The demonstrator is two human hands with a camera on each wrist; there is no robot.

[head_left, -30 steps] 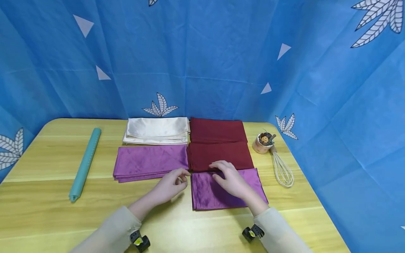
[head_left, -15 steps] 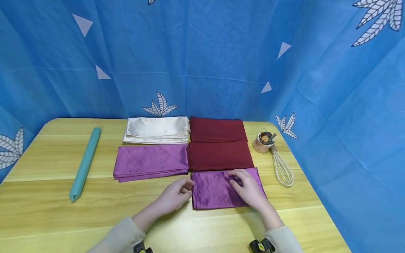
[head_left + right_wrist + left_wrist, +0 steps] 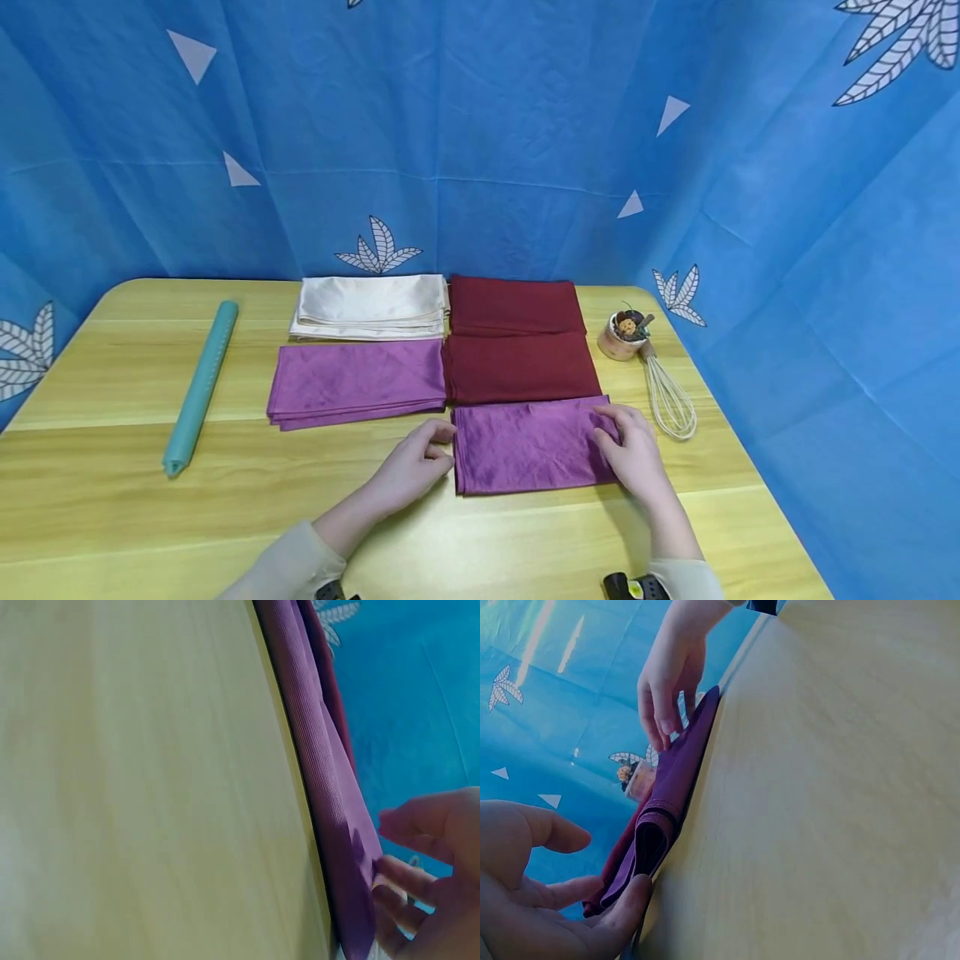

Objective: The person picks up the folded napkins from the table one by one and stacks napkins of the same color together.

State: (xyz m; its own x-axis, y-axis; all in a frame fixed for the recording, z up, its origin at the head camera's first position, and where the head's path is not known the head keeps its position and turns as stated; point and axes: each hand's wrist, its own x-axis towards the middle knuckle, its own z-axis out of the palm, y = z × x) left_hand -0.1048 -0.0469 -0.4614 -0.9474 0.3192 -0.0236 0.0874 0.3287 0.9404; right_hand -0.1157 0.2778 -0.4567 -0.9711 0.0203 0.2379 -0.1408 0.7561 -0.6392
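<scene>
A folded purple cloth (image 3: 525,446) lies flat on the wooden table (image 3: 112,500), just in front of me. My left hand (image 3: 416,462) rests at its left edge with relaxed fingers. In the left wrist view the thumb (image 3: 634,896) touches the folded end of the cloth (image 3: 679,776). My right hand (image 3: 633,454) lies with straight fingers on the cloth's right edge. The right wrist view shows its fingertips (image 3: 394,870) against the cloth (image 3: 322,750). Neither hand lifts anything.
Behind it lie two dark red folded cloths (image 3: 517,367), a purple stack (image 3: 356,383) and a cream stack (image 3: 367,304). A teal roll (image 3: 201,383) lies at the left. A whisk (image 3: 667,400) and a small cup (image 3: 622,333) sit at the right. Blue backdrop surrounds the table.
My right hand has slid rightwards over the purple cloth, from its far left part to its right edge. The left hand has stayed at the left edge, shifting slightly towards me.
</scene>
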